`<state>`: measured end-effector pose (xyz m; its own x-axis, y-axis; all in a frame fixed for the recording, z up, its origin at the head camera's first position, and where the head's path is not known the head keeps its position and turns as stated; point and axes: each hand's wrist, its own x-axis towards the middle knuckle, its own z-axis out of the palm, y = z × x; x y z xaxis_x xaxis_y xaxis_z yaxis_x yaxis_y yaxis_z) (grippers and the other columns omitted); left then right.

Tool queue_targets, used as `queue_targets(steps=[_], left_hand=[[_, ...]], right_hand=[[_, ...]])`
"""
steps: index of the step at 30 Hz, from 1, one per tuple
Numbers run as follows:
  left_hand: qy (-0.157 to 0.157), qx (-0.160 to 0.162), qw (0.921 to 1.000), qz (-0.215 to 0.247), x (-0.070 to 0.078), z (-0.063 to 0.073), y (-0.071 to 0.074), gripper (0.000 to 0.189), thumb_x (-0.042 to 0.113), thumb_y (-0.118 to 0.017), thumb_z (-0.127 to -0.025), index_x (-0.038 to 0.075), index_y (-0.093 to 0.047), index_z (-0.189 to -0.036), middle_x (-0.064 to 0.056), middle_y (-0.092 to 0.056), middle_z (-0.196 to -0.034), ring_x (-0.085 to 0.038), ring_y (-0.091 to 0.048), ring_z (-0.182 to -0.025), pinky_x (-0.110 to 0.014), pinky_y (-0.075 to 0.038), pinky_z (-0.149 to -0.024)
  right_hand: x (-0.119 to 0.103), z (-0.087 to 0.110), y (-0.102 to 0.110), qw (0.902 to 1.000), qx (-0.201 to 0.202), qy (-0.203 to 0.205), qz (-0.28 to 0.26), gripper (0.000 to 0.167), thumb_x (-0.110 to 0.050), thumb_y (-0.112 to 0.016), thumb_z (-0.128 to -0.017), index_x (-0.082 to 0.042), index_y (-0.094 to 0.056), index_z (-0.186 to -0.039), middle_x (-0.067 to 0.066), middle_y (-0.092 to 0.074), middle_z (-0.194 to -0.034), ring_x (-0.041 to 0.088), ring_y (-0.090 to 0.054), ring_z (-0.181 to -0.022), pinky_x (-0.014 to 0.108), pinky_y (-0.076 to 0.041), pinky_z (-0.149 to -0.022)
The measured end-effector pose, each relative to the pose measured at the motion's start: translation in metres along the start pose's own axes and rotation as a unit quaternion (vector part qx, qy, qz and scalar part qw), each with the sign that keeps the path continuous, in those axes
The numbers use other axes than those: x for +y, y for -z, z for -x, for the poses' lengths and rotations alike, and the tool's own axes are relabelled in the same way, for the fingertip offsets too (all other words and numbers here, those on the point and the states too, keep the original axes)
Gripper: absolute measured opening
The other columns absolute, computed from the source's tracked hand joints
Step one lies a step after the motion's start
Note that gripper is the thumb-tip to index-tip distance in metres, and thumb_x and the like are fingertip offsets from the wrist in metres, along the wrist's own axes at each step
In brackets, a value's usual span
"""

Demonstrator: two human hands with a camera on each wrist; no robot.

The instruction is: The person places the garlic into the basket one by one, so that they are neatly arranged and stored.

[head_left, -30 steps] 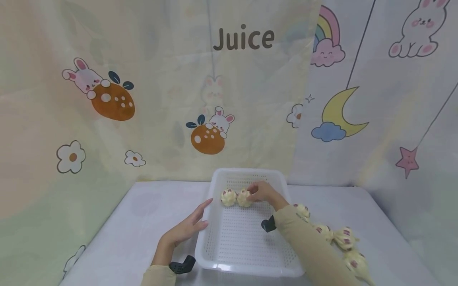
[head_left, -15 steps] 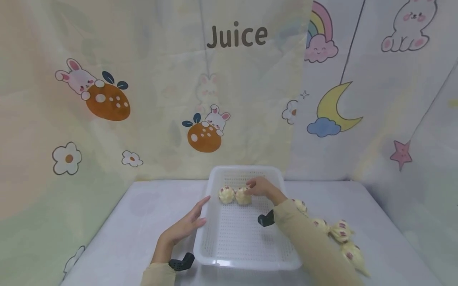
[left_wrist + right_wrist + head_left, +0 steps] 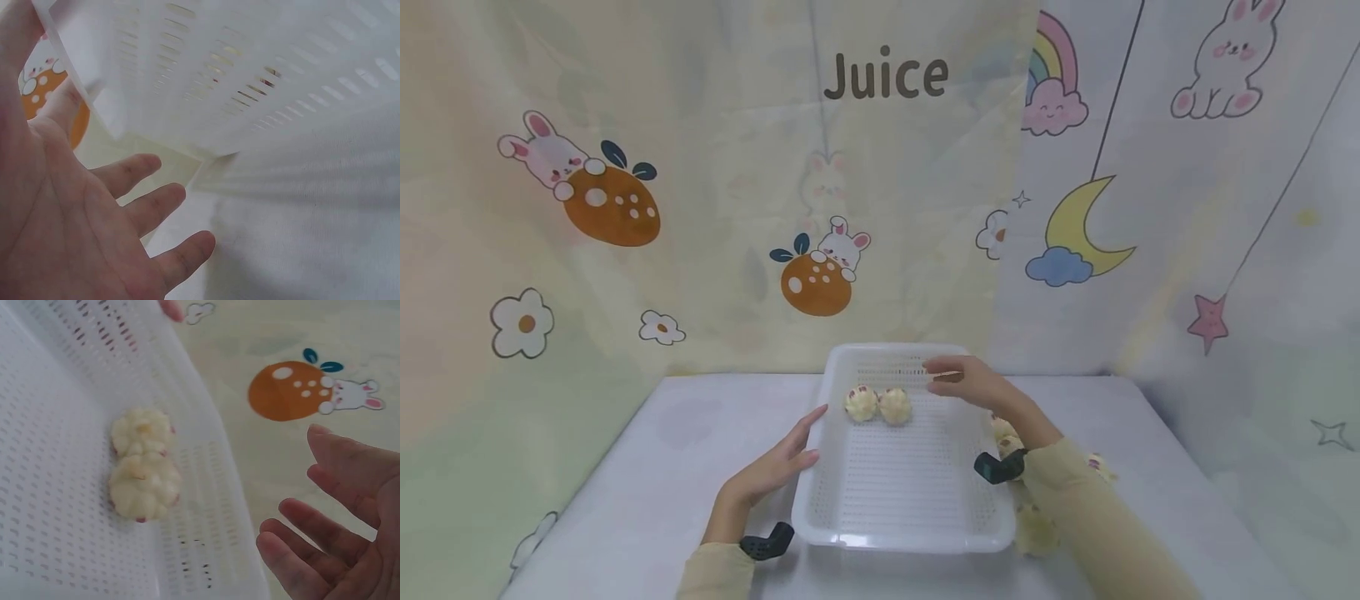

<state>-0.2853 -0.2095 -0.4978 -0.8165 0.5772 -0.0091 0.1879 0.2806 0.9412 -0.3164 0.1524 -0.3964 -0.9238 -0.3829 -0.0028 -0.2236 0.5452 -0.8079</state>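
Note:
Two pale garlic bulbs (image 3: 895, 407) with purple patches sit side by side near the far left of a white perforated plastic basket (image 3: 902, 543). In the right wrist view the garlic pair (image 3: 145, 487) touches, close to a basket wall. My right hand (image 3: 973, 382) is raised over the basket's far right side, fingers extended and holding nothing, apart from the bulbs. My left hand (image 3: 771, 468) rests at the basket's left rim with its fingers spread and straight. The left wrist view shows this left hand (image 3: 75, 206) beside the slotted outer wall.
More garlic bulbs (image 3: 1036, 532) lie on the white table (image 3: 700, 442) right of the basket, partly hidden by the right arm. A cartoon-printed curtain (image 3: 715, 200) hangs behind the table. A black wrist camera (image 3: 998, 467) sits on the right wrist.
My right hand has let go of the right-hand garlic bulb in the basket and moved up and to the right. The left hand stays at the rim. The head view has shifted slightly.

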Motion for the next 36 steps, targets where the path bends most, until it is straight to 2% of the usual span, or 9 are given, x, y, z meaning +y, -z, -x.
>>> queue_targets(steps=[6,15,17,22,25,29,31,34,36], left_hand=[[0.014,-0.007,0.9999,0.006,-0.002,-0.003,0.0,0.066,0.024,-0.047,-0.099,0.038,-0.009,-0.151,-0.01,-0.003,-0.161,-0.037,-0.006,-0.147,-0.067,-0.017,-0.108],[0.023,-0.01,0.9996,0.016,-0.005,-0.005,-0.002,0.065,0.034,-0.05,-0.097,0.043,-0.012,-0.149,-0.008,-0.008,-0.16,-0.033,-0.013,-0.146,-0.064,-0.018,-0.11],[0.024,-0.01,0.9995,0.019,-0.005,-0.005,-0.002,0.066,0.035,-0.051,-0.096,0.043,-0.012,-0.149,-0.008,-0.01,-0.159,-0.033,-0.016,-0.144,-0.063,-0.02,-0.109],[0.023,-0.009,0.9993,0.029,-0.008,-0.005,0.0,0.067,0.039,-0.052,-0.096,0.042,-0.012,-0.149,-0.008,-0.009,-0.159,-0.032,-0.018,-0.144,-0.061,-0.021,-0.11],[0.022,-0.01,0.9991,0.034,-0.009,-0.004,0.0,0.067,0.039,-0.052,-0.096,0.043,-0.011,-0.149,-0.008,-0.009,-0.159,-0.033,-0.018,-0.144,-0.06,-0.022,-0.11],[0.015,-0.012,0.9992,0.035,-0.008,-0.001,0.0,0.067,0.037,-0.05,-0.097,0.042,-0.008,-0.149,-0.009,-0.006,-0.16,-0.035,-0.014,-0.145,-0.063,-0.02,-0.109],[0.011,-0.013,0.9993,0.034,-0.006,0.0,0.0,0.066,0.035,-0.048,-0.098,0.042,-0.007,-0.149,-0.009,-0.003,-0.16,-0.037,-0.01,-0.146,-0.066,-0.018,-0.109],[0.008,-0.014,0.9993,0.032,-0.003,0.0,0.0,0.066,0.033,-0.047,-0.099,0.042,-0.007,-0.149,-0.009,0.0,-0.16,-0.036,-0.005,-0.147,-0.067,-0.015,-0.109],[0.007,-0.015,0.9994,0.029,-0.001,-0.002,0.0,0.065,0.031,-0.047,-0.099,0.042,-0.008,-0.149,-0.008,-0.001,-0.16,-0.035,-0.004,-0.147,-0.066,-0.013,-0.11]], right_hand=[[0.019,0.05,0.024,0.9974,0.061,0.014,-0.035,0.052,-0.032,-0.062,-0.092,-0.011,-0.048,-0.137,0.014,-0.05,-0.14,0.034,-0.051,-0.126,0.052,-0.043,-0.1],[0.058,0.119,0.042,0.9877,0.153,-0.032,0.0,0.057,-0.043,-0.057,-0.093,-0.013,-0.043,-0.141,0.013,-0.05,-0.141,0.031,-0.053,-0.125,0.06,-0.039,-0.099],[0.063,0.13,0.046,0.9853,0.168,-0.031,0.007,0.056,-0.04,-0.055,-0.095,-0.012,-0.043,-0.141,0.014,-0.051,-0.14,0.018,-0.057,-0.121,0.055,-0.042,-0.099],[0.076,0.143,0.056,0.9806,0.192,-0.037,0.017,0.055,-0.038,-0.053,-0.096,-0.009,-0.042,-0.141,0.017,-0.05,-0.139,-0.02,-0.05,-0.101,0.02,-0.048,-0.088],[0.084,0.144,0.061,0.98,0.193,-0.041,0.025,0.056,-0.04,-0.052,-0.096,-0.008,-0.041,-0.142,0.019,-0.049,-0.14,-0.024,-0.046,-0.098,0.028,-0.05,-0.09],[0.098,0.143,0.068,0.9793,0.191,-0.061,0.03,0.058,-0.042,-0.051,-0.096,-0.009,-0.04,-0.143,0.019,-0.047,-0.142,-0.011,-0.052,-0.106,0.057,-0.042,-0.097],[0.106,0.145,0.072,0.9792,0.188,-0.073,0.027,0.059,-0.042,-0.051,-0.097,-0.009,-0.039,-0.144,0.021,-0.045,-0.142,0.009,-0.056,-0.116,0.061,-0.038,-0.098],[0.117,0.148,0.077,0.9783,0.182,-0.093,0.034,0.062,-0.045,-0.05,-0.096,-0.007,-0.038,-0.144,0.022,-0.044,-0.143,0.039,-0.048,-0.125,0.064,-0.037,-0.096],[0.125,0.153,0.082,0.9778,0.18,-0.098,0.043,0.062,-0.044,-0.051,-0.096,-0.006,-0.038,-0.143,0.023,-0.044,-0.142,0.042,-0.047,-0.124,0.064,-0.039,-0.094]])
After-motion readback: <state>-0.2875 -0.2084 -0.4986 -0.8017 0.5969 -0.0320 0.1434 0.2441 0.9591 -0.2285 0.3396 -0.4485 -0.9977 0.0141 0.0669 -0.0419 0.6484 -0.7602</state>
